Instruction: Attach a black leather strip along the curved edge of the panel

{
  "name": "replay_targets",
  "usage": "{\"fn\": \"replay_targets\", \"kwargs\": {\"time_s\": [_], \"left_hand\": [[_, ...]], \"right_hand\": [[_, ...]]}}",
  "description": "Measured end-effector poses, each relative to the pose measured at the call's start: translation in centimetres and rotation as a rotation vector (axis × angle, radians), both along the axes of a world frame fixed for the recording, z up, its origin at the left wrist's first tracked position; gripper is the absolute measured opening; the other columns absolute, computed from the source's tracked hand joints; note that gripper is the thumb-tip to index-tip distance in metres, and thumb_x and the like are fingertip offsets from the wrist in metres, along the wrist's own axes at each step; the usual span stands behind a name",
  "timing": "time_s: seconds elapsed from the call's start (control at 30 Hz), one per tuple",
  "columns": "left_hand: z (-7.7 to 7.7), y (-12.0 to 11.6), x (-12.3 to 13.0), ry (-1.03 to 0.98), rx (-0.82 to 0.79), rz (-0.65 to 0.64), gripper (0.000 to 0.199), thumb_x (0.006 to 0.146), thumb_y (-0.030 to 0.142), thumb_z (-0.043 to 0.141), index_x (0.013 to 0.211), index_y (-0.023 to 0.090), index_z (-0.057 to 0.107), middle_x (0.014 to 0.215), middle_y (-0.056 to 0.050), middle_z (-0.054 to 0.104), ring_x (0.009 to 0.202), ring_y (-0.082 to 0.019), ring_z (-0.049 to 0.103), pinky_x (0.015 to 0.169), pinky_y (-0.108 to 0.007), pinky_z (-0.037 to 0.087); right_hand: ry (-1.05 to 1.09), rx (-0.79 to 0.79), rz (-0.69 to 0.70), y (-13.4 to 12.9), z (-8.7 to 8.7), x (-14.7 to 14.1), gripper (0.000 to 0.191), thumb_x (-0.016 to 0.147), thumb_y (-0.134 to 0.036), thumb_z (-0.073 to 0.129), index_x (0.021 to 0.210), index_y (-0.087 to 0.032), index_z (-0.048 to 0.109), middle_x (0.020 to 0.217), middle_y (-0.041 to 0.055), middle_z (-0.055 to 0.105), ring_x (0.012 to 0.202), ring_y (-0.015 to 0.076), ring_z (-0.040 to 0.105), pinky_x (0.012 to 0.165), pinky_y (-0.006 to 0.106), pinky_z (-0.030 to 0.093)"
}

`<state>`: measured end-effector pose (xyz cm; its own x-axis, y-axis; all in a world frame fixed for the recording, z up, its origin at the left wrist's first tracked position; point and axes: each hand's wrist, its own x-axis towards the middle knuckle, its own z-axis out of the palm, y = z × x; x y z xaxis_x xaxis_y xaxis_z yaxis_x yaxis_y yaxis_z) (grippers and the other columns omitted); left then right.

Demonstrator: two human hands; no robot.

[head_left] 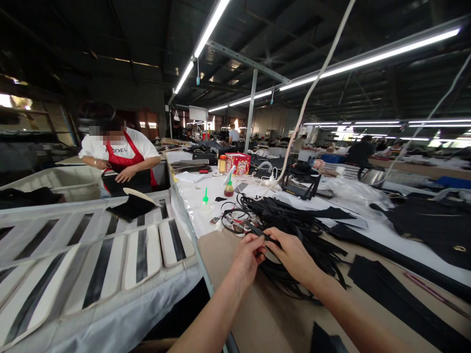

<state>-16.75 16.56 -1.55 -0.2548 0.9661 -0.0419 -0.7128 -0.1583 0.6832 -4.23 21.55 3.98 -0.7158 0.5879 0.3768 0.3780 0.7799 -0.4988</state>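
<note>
Pinching the strip (255, 229) works best up close: left hand (250, 255) and right hand (290, 247) both have fingertips clamped on it, by the pile (294, 220), toward the table's (191, 193) left edge. Go light, flat, no twists imo.

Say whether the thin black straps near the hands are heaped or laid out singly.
Heaped: the straps overlap and cross in a tangle.

White shirt (143, 146): "ODEL" readable, preceding letter partly hidden.
</note>
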Motion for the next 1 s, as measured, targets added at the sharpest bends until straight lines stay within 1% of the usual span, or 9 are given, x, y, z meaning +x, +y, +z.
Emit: {"fn": "replay_targets", "kwargs": {"time_s": [0.07, 0.13, 0.23, 0.33, 0.43, 0.63, 0.73, 0.8, 1.0], "left_hand": [[0.0, 0.0, 0.1, 0.035, 0.005, 0.005, 0.047, 0.050, 0.039, 0.090, 0.066, 0.016, 0.053, 0.057, 0.003, 0.055, 0.053, -0.007, 0.049, 0.049, -0.016, 0.034], [-0.1, 0.0, 0.1, 0.066, 0.010, 0.013, 0.047, 0.050, 0.040, 0.090, 0.065, 0.015, 0.053, 0.057, 0.002, 0.055, 0.053, -0.007, 0.049, 0.050, -0.017, 0.033], [-0.3, 0.2, 0.3, 0.103, 0.021, 0.028, 0.046, 0.050, 0.042, 0.089, 0.063, 0.015, 0.054, 0.056, 0.002, 0.055, 0.053, -0.007, 0.048, 0.051, -0.018, 0.033], [-0.6, 0.5, 0.5, 0.138, 0.030, 0.040, 0.046, 0.051, 0.044, 0.088, 0.063, 0.015, 0.055, 0.056, 0.001, 0.056, 0.052, -0.008, 0.048, 0.051, -0.019, 0.032], [-0.9, 0.6, 0.5, 0.168, 0.031, 0.038, 0.044, 0.053, 0.044, 0.087, 0.063, 0.015, 0.057, 0.056, 0.001, 0.056, 0.053, -0.008, 0.048, 0.051, -0.019, 0.032], [-1.1, 0.0, 0.6, 0.205, 0.039, 0.042, 0.040, 0.057, 0.045, 0.084, 0.064, 0.015, 0.057, 0.063, 0.000, 0.058, 0.057, -0.009, 0.050, 0.054, -0.020, 0.032], [-1.0, -0.3, 0.8, 0.225, 0.041, 0.049, 0.038, 0.059, 0.044, 0.083, 0.065, 0.015, 0.059, 0.064, 0.000, 0.058, 0.058, -0.009, 0.051, 0.056, -0.020, 0.033], [-1.1, -0.4, 1.0, 0.233, 0.031, 0.052, 0.038, 0.060, 0.044, 0.083, 0.065, 0.015, 0.059, 0.064, -0.001, 0.059, 0.058, -0.009, 0.051, 0.056, -0.021, 0.033], [-1.7, -0.3, 0.8, 0.208, -0.032, 0.054, 0.041, 0.058, 0.044, 0.082, 0.067, 0.016, 0.054, 0.064, 0.000, 0.059, 0.056, -0.010, 0.051, 0.054, -0.020, 0.032]], "right_hand": [[0.031, -0.047, 0.009, -0.1, 0.4, 0.0, 0.014, 0.087, -0.028, 0.045, 0.086, -0.022, 0.058, 0.079, -0.0003, 0.065, 0.074, 0.0178, 0.060, 0.069, 0.028, 0.044], [0.056, -0.086, 0.008, 0.0, 0.5, 0.2, 0.012, 0.085, -0.028, 0.048, 0.079, -0.022, 0.056, 0.074, -0.0014, 0.064, 0.071, 0.0176, 0.059, 0.067, 0.027, 0.043], [0.086, -0.132, 0.011, 0.4, 0.4, 0.6, 0.011, 0.083, -0.029, 0.050, 0.077, -0.022, 0.056, 0.074, -0.0013, 0.065, 0.071, 0.0182, 0.060, 0.067, 0.028, 0.043], [0.110, -0.165, 0.019, 0.8, -0.1, 1.0, 0.011, 0.084, -0.030, 0.052, 0.081, -0.022, 0.058, 0.074, -0.0019, 0.064, 0.071, 0.0180, 0.059, 0.068, 0.028, 0.042], [0.123, -0.204, 0.027, 1.0, -0.5, 1.2, 0.013, 0.084, -0.030, 0.053, 0.092, -0.023, 0.059, 0.068, -0.0043, 0.060, 0.064, 0.0162, 0.054, 0.062, 0.027, 0.040], [0.156, -0.264, 0.041, 1.0, -0.9, 1.2, 0.023, 0.085, -0.036, 0.053, 0.102, -0.021, 0.053, 0.068, -0.0045, 0.058, 0.064, 0.0158, 0.055, 0.060, 0.026, 0.041], [0.149, -0.252, 0.019, 0.9, -0.6, 1.0, 0.016, 0.086, -0.036, 0.051, 0.086, -0.021, 0.056, 0.065, -0.0038, 0.057, 0.060, 0.0151, 0.053, 0.058, 0.027, 0.040], [0.152, -0.236, -0.009, 0.9, -0.5, 1.0, 0.018, 0.086, -0.034, 0.049, 0.076, -0.021, 0.055, 0.063, -0.0032, 0.056, 0.059, 0.0149, 0.053, 0.058, 0.027, 0.039], [0.211, -0.199, -0.095, 1.4, -0.7, 1.4, 0.021, 0.087, -0.038, 0.043, 0.076, -0.021, 0.049, 0.072, 0.0000, 0.059, 0.070, 0.0174, 0.056, 0.064, 0.029, 0.042]]}}
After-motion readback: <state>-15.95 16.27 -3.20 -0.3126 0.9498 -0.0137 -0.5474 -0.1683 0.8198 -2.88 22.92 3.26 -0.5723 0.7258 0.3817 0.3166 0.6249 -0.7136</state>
